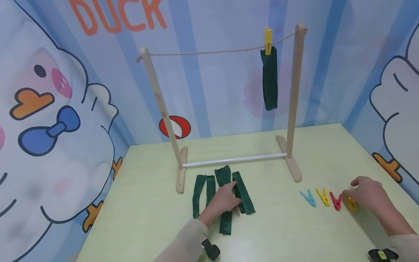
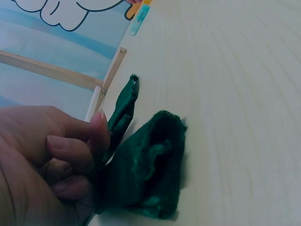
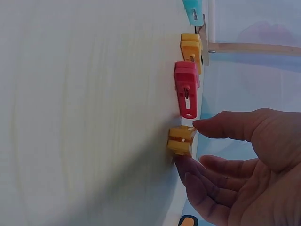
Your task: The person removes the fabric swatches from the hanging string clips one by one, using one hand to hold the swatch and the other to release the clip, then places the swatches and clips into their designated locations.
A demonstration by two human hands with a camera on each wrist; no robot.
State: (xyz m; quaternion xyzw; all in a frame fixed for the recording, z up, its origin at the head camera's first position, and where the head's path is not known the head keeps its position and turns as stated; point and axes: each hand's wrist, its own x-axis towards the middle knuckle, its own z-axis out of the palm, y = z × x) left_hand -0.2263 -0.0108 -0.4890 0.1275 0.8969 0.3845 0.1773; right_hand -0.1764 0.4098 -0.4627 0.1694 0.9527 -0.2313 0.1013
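Note:
Dark green cloth strips lie side by side on the table. My left hand (image 1: 224,198) is over the middle strip (image 1: 225,226), fingers curled, gripping green cloth (image 2: 141,174) that bunches into a loose fold in the left wrist view. One strip (image 1: 244,193) lies just right of that hand, and another (image 1: 198,193) to its left. At the right, my right hand (image 1: 368,193) pinches a yellow clothespin (image 3: 181,140) between thumb and fingers, low over the table. Beside it in a row are a red clothespin (image 1: 335,201), another yellow clothespin (image 1: 323,197) and a light blue clothespin (image 1: 308,198).
Behind the strips stands a wooden rack with two posts (image 1: 294,91), a white bottom bar (image 1: 235,159) and a string (image 1: 206,53) across the top. A yellow clothespin (image 1: 268,40) holds a green cloth (image 1: 270,80) on the string near the right post. Printed duck backdrops enclose the table.

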